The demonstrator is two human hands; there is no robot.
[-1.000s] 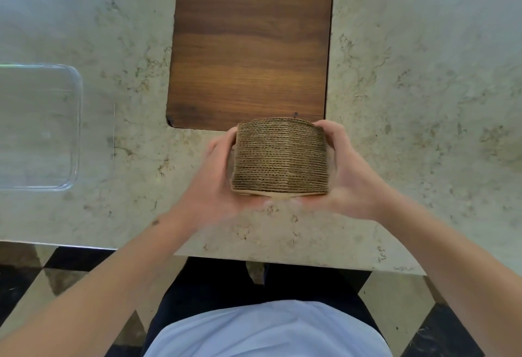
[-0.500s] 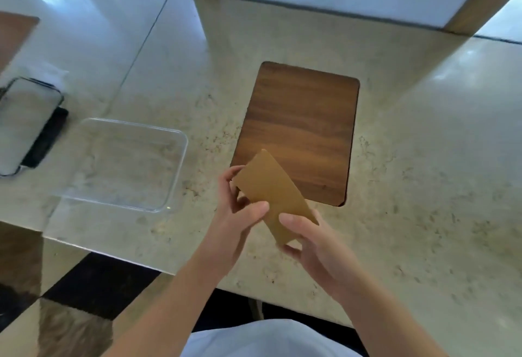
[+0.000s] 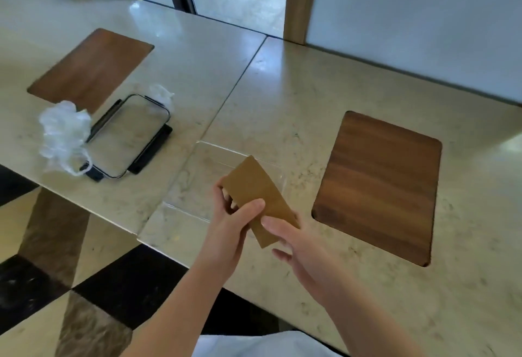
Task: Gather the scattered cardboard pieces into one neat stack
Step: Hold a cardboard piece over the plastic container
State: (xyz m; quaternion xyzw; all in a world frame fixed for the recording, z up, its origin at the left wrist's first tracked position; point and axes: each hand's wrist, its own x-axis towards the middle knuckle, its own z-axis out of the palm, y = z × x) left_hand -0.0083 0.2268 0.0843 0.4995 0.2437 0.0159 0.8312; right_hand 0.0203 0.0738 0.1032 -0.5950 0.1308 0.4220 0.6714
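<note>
A stack of brown cardboard pieces is held in the air between both hands, its flat top face turned toward me. My left hand grips its left side, thumb on the top face. My right hand holds the lower right corner, thumb on top and fingers underneath. The stack hangs over the near edge of a clear plastic tray on the marble counter. How many pieces the stack holds cannot be seen from this angle.
A wooden inlay sits in the counter to the right, another wooden inlay at far left. A clear lid on a black-rimmed container and crumpled plastic wrap lie left. The counter edge runs just below my hands.
The stack, seen edge-on a second ago by the wooden inlay, is now turned flat face up and carried left over the clear tray. My view has swung left and up.
</note>
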